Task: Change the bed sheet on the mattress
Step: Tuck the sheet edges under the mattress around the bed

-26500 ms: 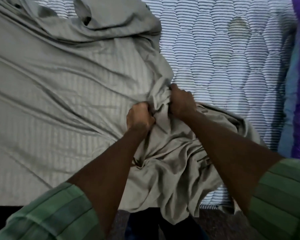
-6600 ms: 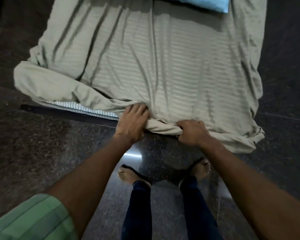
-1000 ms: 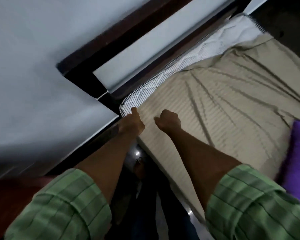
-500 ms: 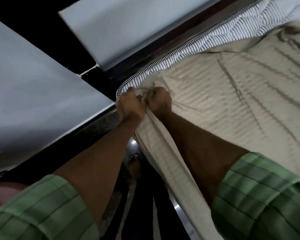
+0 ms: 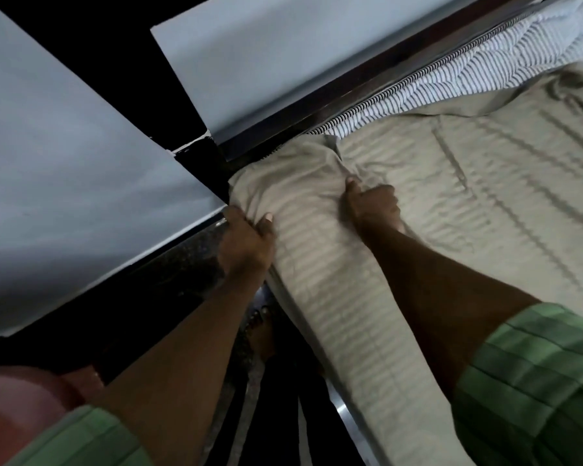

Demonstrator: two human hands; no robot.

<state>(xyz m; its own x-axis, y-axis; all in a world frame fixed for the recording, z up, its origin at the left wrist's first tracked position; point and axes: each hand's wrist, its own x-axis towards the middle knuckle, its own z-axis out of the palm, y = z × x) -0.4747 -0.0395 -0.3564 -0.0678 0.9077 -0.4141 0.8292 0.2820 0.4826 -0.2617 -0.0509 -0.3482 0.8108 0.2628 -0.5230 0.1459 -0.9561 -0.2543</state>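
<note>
nearly there: my left hand pinches the bed sheet over this mattress corner, my right hand bunches it; the far striped edge still lies bare.

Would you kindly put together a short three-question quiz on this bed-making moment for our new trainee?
1. True or false: the beige sheet already covers the mattress corner nearest the walls.
2. Which hand grips the sheet at the side edge of that corner? A) left hand B) right hand
3. Fill in: along the far edge by the wall, the striped ______ is still bare.

Key
1. True: the sheet wraps the corner.
2. A: the left hand pinches the sheet at the edge; the right hand bunches it on top.
3. mattress
</note>
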